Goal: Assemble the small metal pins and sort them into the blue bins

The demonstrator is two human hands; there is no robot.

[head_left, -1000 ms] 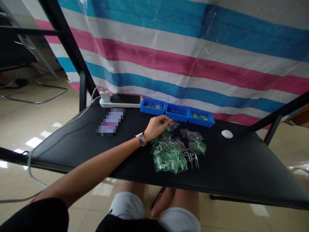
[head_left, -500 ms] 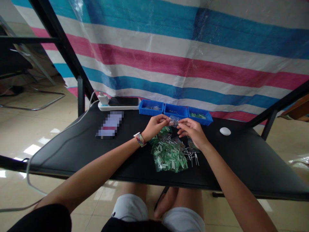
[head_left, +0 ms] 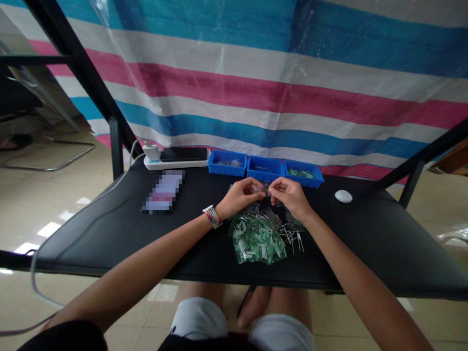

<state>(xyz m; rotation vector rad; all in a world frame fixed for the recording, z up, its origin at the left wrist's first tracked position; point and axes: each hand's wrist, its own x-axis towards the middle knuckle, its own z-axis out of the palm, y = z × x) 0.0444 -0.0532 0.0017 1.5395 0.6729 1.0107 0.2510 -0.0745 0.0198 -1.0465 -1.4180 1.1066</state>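
Both hands meet above the middle of the black table (head_left: 117,229), just in front of the blue bins. My left hand (head_left: 241,196) pinches one side of a small clear plastic bag (head_left: 263,187). At the bag's other side, my right hand (head_left: 290,196) has its thumb and fingertips closed on the plastic. Whatever is inside the bag is too small to name. Below the hands lies a pile of green-tinted plastic bags (head_left: 256,241) with small pale pieces inside. Thin metal pins (head_left: 292,236) lie loose to its right, partly under my right forearm.
Three blue bins stand along the back: a left bin (head_left: 227,169) with clear bags, a middle bin (head_left: 266,174) with thin metal pieces, a right bin (head_left: 303,180) with green bags. A power strip (head_left: 151,163), phones (head_left: 164,192) and a white mouse (head_left: 343,196) flank them.
My hands have come closer together and slightly lower. The clear bag, seen flat between them before, is now mostly covered by my fingers. The camera view has shifted a little.
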